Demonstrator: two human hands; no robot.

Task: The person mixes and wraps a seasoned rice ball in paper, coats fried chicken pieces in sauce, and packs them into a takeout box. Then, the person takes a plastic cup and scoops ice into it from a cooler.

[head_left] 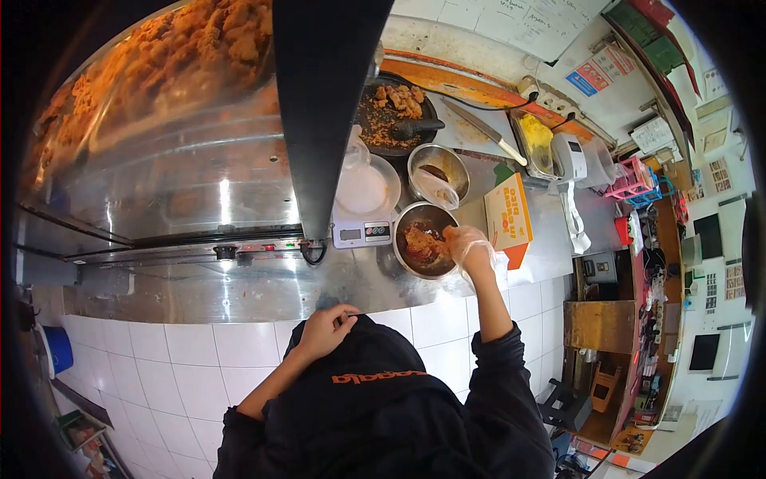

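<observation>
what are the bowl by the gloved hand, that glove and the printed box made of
Bowl: metal, likely stainless steel, shiny; its rim catches bright reflections.
Glove: probably thin clear plastic; it looks see-through and wrinkled.
Box: seemingly printed cardboard, with flat faces and straight folded edges; whether coated is unclear.

- Silver bowl (405, 266): plain steel grey.
- Food (421, 244) in the silver bowl: glossy reddish brown.
- Glove (472, 246) at the silver bowl's right edge: clear, with whitish glints.
- Scale (349, 219), left of the silver bowl: pale lavender-white, with a grey display.
- Carton (511, 209), right of the silver bowl: yellow and cream, orange lettering, orange side.
- Mortar (373, 142), beyond the silver bowl: dark grey, holding orange-brown crumbs (401, 99).
- Clothing (359, 407), on the near side of the silver bowl: black, orange lettering.
- Tiles (440, 326), just nearer than the silver bowl: white, grey-lined grid.
</observation>
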